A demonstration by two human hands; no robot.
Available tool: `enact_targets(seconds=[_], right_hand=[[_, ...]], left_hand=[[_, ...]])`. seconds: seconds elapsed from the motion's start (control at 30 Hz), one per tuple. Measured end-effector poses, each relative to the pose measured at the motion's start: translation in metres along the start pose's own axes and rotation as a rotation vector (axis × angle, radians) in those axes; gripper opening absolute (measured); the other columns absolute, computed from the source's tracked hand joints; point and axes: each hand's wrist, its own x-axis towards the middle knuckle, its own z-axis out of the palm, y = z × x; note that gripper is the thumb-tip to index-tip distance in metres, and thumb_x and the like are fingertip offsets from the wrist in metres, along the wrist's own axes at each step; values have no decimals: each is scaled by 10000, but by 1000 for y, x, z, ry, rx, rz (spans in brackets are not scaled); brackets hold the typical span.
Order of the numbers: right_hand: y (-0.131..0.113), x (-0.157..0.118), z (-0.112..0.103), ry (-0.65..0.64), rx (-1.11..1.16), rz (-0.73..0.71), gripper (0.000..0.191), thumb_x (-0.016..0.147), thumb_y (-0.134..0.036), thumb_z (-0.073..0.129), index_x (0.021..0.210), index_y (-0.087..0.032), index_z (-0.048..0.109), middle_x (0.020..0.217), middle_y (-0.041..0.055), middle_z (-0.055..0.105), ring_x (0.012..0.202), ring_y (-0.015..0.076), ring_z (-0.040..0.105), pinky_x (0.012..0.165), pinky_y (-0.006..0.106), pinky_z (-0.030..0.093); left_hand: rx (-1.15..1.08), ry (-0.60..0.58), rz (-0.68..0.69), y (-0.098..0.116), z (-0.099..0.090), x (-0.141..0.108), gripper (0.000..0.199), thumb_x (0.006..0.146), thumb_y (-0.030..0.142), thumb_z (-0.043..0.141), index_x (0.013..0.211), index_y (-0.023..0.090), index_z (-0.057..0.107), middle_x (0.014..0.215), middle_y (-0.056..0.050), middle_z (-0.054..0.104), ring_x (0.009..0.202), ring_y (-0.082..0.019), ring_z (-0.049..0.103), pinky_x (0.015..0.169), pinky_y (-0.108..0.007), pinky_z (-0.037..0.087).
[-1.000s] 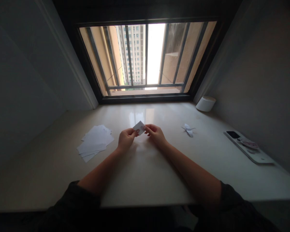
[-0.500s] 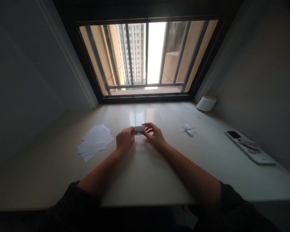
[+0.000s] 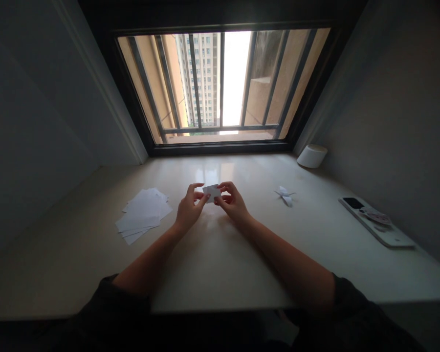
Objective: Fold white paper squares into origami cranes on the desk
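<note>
Left hand [image 3: 189, 211] and right hand [image 3: 233, 202] both pinching small white paper [image 3: 211, 192] | paper now broader than the earlier narrow strip | loose paper sheets [image 3: 143, 217] lie left on the sill

A stack of paper sheets [image 3: 143, 217] is lying on the surface [image 3: 220, 274], left of the left hand [image 3: 191, 210] — a small folded paper [image 3: 211, 192] is sitting between it and the right hand [image 3: 233, 201]. Further right, a folded paper figure [image 3: 285, 196] is resting apart, a phone [image 3: 353, 203] is lying beyond it, and a roll [image 3: 312, 156] is sitting in the back corner beside the window [image 3: 220, 88].
</note>
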Motion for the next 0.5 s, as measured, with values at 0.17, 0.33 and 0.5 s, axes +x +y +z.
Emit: enact_targets(seconds=[0.17,0.33,0.5], right_hand=[[-8,2,0,-24,87,65,353,694,-382,690,1003,-226,617,898,33,673,813,196,652,815,385,521],[-8,3,-2,-32,107,102,519,621,-379,754,1105,-234,634,966,45,704,896,238,648,849,431,509],[-2,4,-4,-31,116,111,534,598,-357,776,1101,-236,646,940,40,714,870,224,658,842,405,510]], left_hand=[[-99,61,36,7,3,-3,569,734,387,660,1252,280,450,839,-7,681,797,-175,646,787,-308,471],[-171,70,34,8,1,0,414,753,387,637,1140,252,582,919,-36,695,850,-185,643,769,-296,486],[-170,22,43,1,-1,5,276,784,395,598,974,220,696,1020,-63,694,887,-199,632,743,-295,478]])
